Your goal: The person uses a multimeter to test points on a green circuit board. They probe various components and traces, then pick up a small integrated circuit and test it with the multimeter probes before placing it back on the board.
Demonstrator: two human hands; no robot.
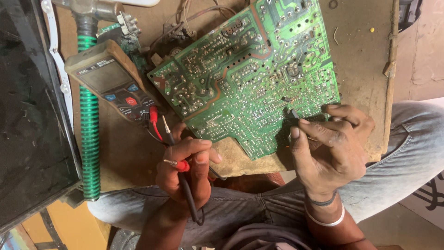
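Observation:
A large green circuit board (245, 74) lies solder side up on a worn wooden board (365, 51) across my lap. My left hand (185, 171) is closed around two meter probes (178, 163), one red-tipped and one black, held together just below the board's near edge. My right hand (330, 148) pinches a small dark part (292, 113) against the circuit board's right lower edge. A brown handheld multimeter (111, 81) rests at the left, its leads running to my left hand.
A green ribbed hose (89, 139) runs down the left beside a dark flat screen panel (32, 115). Loose wires and small components (178, 37) lie behind the circuit board. My grey trouser legs (407, 153) flank the wooden board.

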